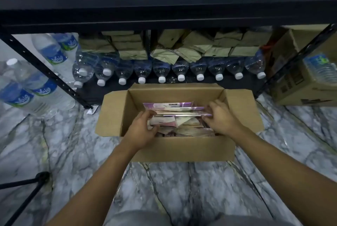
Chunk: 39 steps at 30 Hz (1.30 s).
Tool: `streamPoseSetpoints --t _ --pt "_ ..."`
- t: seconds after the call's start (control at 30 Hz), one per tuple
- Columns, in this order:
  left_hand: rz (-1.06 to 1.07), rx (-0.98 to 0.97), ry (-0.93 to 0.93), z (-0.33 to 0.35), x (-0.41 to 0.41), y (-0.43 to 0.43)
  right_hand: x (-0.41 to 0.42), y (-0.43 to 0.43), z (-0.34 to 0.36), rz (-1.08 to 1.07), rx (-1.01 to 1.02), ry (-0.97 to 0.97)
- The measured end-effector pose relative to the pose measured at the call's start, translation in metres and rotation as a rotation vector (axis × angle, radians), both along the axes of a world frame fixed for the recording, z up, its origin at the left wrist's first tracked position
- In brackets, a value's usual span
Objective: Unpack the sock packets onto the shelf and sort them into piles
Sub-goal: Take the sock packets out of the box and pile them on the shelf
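Both our hands reach into an open cardboard box (182, 150) that stands on the marble floor (200, 189), just in front of a black metal shelf (164, 19). Between them we hold a small bundle of sock packets (173, 107), flat and purple-edged. Its long axis runs left to right across the box, parallel to the shelf's front edge. The bundle sits at the top of the box opening, flat faces turned up toward us.

Our left hand (141, 128) curls its fingers round the bundle's left end. Our right hand (221, 116) pinches the right end, fingers closed narrowly on the packet edges.

Beneath the bundle, loose packets (189, 128) in pale and pink wrappers lie crosswise inside the box, whose flaps are folded outward.

On the shelf's lower level a row of water bottles (161, 72) lies with white caps pointing at us, and brown paper parcels (131, 47) are stacked behind them. Labelled bottles (36, 89) are grouped at the left, and another carton (299, 89) sits at the right.
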<state>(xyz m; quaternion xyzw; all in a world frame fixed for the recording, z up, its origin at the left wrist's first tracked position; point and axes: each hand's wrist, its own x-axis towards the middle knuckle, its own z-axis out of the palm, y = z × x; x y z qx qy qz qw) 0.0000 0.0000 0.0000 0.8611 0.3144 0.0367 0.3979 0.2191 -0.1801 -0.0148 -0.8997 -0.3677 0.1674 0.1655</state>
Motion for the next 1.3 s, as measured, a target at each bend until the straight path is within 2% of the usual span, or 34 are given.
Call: streamPoseSetpoints --t 0.1,0.37,0.53,0.8,0.93,1.13,1.3 --pt "0.022 0.025 -0.008 -0.009 0.003 0.006 0.012 0.021 -0.014 0.082 -0.128 -0.151" --pt "0.039 0.047 -0.027 -0.021 0.006 0.016 0.026 0.05 -0.056 0.268 -0.32 -0.242" --pt "0.048 0.043 -0.028 -0.026 0.007 0.021 0.034 0.053 -0.066 0.338 -0.293 -0.29" --pt "0.027 0.021 -0.062 -0.019 0.004 0.016 0.043 0.055 -0.055 0.35 -0.22 -0.196" --pt "-0.021 0.049 -0.042 -0.019 0.002 0.019 0.04 0.051 -0.046 0.39 -0.137 -0.311" --pt "-0.191 0.199 0.087 -0.018 0.0 0.027 0.04 0.037 -0.026 0.423 0.017 -0.509" --pt "-0.187 0.145 0.091 -0.014 0.002 0.032 0.045 0.017 -0.005 0.422 0.184 -0.606"
